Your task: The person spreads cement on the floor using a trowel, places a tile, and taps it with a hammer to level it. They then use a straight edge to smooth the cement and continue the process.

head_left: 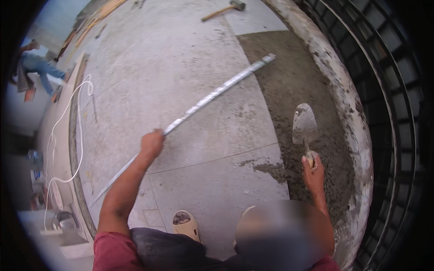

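Observation:
My left hand (153,143) is closed around a long silvery metal straightedge (212,95), which slants across the tiles. Its far end reaches over the bed of wet mortar (291,81) on the right; its near end runs back behind my left forearm. In my right hand (313,171) is a trowel, gripped by its short handle. The rounded trowel blade (305,124), smeared with mortar, points away from me above the mortar bed. Whether the blade touches the mortar, I cannot tell.
Large grey floor tiles (135,99) lie beneath me. A low rough kerb (355,122) and dark metal grille (398,113) border the right side. A mallet (224,10) rests far ahead. White cable (82,117) loops at the left, where another person (40,65) sits.

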A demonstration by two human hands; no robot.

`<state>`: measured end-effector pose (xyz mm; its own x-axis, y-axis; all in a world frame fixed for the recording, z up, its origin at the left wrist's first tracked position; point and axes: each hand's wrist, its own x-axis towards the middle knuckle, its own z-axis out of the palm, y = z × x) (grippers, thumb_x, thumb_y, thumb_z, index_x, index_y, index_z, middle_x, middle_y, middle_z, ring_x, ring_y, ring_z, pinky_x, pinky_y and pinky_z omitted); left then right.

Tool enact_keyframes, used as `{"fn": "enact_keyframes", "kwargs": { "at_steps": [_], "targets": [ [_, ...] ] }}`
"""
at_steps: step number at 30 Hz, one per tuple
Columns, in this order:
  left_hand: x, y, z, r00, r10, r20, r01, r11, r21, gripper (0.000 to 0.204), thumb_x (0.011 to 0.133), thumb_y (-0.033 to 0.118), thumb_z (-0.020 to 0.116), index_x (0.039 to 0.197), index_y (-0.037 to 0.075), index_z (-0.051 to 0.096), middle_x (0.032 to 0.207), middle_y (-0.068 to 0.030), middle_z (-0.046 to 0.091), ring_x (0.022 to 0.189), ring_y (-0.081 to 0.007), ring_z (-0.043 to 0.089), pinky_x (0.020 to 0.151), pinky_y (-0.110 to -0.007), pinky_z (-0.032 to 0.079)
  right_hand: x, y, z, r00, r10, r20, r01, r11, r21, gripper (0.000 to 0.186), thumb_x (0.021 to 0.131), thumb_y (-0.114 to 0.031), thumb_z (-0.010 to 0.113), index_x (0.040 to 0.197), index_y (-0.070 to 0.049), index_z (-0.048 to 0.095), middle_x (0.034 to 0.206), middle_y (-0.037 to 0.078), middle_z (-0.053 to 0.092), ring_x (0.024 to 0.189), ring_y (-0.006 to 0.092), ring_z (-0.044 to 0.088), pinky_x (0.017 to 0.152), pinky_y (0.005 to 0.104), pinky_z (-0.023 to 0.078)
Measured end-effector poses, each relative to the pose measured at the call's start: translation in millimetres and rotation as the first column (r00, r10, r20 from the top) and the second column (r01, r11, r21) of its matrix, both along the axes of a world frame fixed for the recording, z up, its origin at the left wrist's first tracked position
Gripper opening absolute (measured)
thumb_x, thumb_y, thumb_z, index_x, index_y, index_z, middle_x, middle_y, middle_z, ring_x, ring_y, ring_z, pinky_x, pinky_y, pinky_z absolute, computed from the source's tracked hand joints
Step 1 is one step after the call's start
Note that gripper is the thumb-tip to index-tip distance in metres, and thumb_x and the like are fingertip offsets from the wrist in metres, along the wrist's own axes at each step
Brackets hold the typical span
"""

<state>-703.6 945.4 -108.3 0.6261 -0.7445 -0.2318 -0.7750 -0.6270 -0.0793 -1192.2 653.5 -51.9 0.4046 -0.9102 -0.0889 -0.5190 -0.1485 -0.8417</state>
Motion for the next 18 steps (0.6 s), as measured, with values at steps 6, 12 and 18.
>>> {"fn": "enact_keyframes", "kwargs": {
  "at_steps": [6, 12, 18],
  "targets": [
    [42.3, 75.6, 16.0, 0.977, 0.2, 0.072, -0.209, 0.966, 0.151, 0.025, 0.087, 0.027, 0.064, 0.094, 0.003, 0.062, 0.094, -0.0205, 0.066, 0.087, -0.0411, 0.065, 0.076, -0.05, 0.051, -78.7, 75.7, 3.7, 0.99, 0.069, -0.12, 0.003, 0.857, 0.515, 0.03, 0.097, -0.027, 0.059, 0.112, -0.002, 0.058, 0.075, 0.0, 0.056, 0.062, 0.0078, 0.051, 0.056, 0.0253, 0.043],
    [45.4, 140.8, -15.7, 0.909, 0.414, 0.056, -0.415, 0.88, 0.232, 0.033, 0.088, 0.033, 0.064, 0.093, 0.001, 0.063, 0.095, -0.0254, 0.067, 0.091, -0.044, 0.064, 0.08, -0.051, 0.05, -37.1, 131.0, -31.1, 0.997, 0.081, 0.0, -0.042, 0.516, 0.856, 0.034, 0.098, -0.03, 0.056, 0.117, -0.002, 0.057, 0.073, 0.003, 0.058, 0.056, 0.0086, 0.053, 0.053, 0.0262, 0.046],
    [33.0, 177.3, 15.8, 0.926, 0.372, 0.069, -0.378, 0.901, 0.212, 0.057, 0.084, 0.03, 0.07, 0.12, -0.012, 0.056, 0.109, -0.0312, 0.064, 0.101, -0.0421, 0.063, 0.088, -0.044, 0.05, -83.5, 86.0, -4.9, 0.844, -0.527, 0.095, 0.147, 0.399, 0.905, 0.035, 0.1, -0.036, 0.049, 0.11, -0.004, 0.053, 0.069, 0.005, 0.055, 0.048, 0.013, 0.051, 0.044, 0.0292, 0.045]
  ]
}}
